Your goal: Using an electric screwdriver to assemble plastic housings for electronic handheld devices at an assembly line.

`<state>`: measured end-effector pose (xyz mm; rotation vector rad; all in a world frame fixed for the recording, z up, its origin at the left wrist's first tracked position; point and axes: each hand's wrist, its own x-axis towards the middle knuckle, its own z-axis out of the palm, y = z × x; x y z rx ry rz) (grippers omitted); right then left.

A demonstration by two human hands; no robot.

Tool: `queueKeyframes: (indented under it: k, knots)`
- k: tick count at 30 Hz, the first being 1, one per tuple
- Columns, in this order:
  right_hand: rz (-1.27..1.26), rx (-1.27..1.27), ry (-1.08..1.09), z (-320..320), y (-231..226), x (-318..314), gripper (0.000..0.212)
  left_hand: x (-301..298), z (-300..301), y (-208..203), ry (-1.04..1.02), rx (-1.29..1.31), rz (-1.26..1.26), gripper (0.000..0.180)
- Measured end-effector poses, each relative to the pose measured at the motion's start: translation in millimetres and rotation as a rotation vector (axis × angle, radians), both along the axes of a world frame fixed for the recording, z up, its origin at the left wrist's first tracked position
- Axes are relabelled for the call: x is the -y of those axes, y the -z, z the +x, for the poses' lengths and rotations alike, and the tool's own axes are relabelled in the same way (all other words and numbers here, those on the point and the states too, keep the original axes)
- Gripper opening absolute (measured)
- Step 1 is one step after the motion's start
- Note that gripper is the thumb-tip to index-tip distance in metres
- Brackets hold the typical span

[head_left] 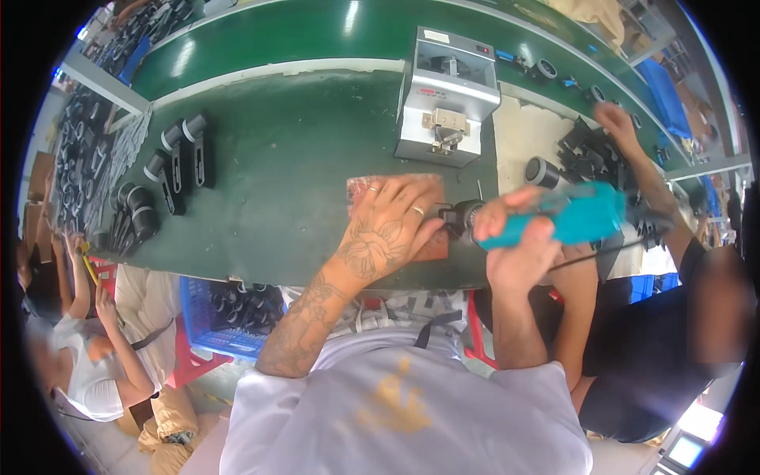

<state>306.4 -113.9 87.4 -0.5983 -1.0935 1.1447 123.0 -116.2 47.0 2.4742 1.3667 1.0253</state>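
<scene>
holding black parts (244, 307), a blue crate (228, 343) sits low; right grip (519, 255) clasps teal tool (584, 214), left grip (385, 226) unclear.

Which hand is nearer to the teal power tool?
Right. The right hand holds the teal power tool; the left hand rests on the reddish block, left of the tool.

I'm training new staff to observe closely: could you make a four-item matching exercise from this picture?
Column 1
1. Teal power tool
2. Left hand
3. Blue basket
4. Grey machine

Column 2
A. Lower than the tabletop, holding dark parts
B. In the right hand's grip
C. Standing on the green table
D. Over a reddish block

Pairs: 1-B, 2-D, 3-A, 4-C
</scene>
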Motion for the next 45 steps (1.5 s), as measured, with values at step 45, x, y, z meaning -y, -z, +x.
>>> queueKeyframes:
  k: [45]
  knots:
    - [-0.194,0.097,0.047,54,3,81,0.07,-76,178,1,0.14,-0.058,-0.27,0.057]
